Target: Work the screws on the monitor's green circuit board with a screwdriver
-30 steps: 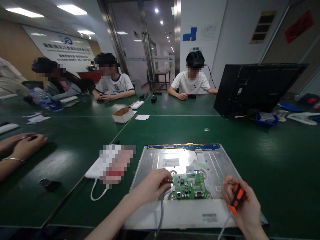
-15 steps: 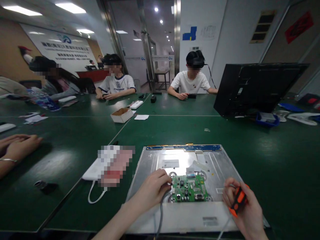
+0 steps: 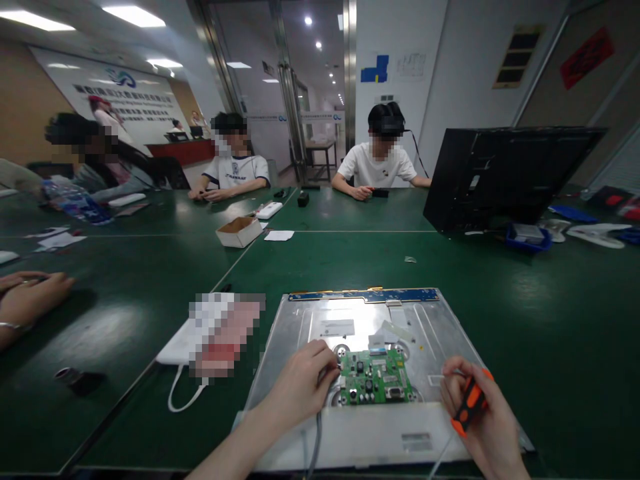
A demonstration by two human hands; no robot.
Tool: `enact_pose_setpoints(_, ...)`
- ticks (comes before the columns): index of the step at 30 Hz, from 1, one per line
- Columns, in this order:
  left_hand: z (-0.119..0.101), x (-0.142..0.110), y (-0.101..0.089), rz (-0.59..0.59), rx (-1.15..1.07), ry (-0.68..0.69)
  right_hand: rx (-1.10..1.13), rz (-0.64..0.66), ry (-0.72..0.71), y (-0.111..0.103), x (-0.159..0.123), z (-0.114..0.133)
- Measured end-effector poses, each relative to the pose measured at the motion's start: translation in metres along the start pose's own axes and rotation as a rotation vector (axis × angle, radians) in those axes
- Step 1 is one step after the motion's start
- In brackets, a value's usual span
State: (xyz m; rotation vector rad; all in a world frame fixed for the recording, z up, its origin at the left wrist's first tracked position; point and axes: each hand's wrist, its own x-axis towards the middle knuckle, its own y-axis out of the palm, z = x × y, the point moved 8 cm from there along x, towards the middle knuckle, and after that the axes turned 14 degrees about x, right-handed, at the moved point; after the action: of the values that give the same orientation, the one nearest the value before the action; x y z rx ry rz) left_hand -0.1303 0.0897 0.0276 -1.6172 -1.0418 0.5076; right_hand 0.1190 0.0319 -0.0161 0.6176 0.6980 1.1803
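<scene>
A bare metal display panel (image 3: 440, 347) lies on the table in front of me, with a green circuit board (image 3: 375, 378) on its back. My left hand (image 3: 313, 373) is at the board's left edge, thumb and fingers pinched together. A grey cable (image 3: 317, 443) runs up into that pinch; its end is hidden by the fingers. My right hand (image 3: 483, 407), over the panel's right side, is wrapped round an orange and black screwdriver (image 3: 470, 403). Its shaft points down toward the panel's near edge, away from the board.
A blue strip board (image 3: 370, 295) runs along the panel's far edge. To the left lie a white power bank (image 3: 175, 343) with a short cable and a dark cylinder (image 3: 77, 379). Beyond are a small open box (image 3: 239, 233) and a large black monitor (image 3: 505, 173). Other people sit around the table.
The whole view has shifted slightly. My left hand has dipped a little at the board's edge, covering more of the cable. The screwdriver stays in my right hand.
</scene>
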Motion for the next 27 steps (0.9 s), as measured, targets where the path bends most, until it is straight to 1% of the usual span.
enact_pose_setpoints(4,-0.002,0.003,-0.002,-0.005,-0.007,-0.011,0.001,-0.005,-0.005,0.004,-0.003,0.001)
enact_pose_setpoints(14,0.005,0.004,-0.002,-0.027,-0.024,-0.056,0.002,0.007,-0.007,0.001,-0.003,0.000)
enact_pose_setpoints(21,0.004,0.003,-0.009,-0.044,-0.046,-0.059,-0.010,-0.012,-0.004,-0.001,-0.004,0.000)
enact_pose_setpoints(27,0.009,0.002,-0.007,0.007,-0.064,-0.040,0.004,-0.013,0.000,-0.001,-0.005,0.000)
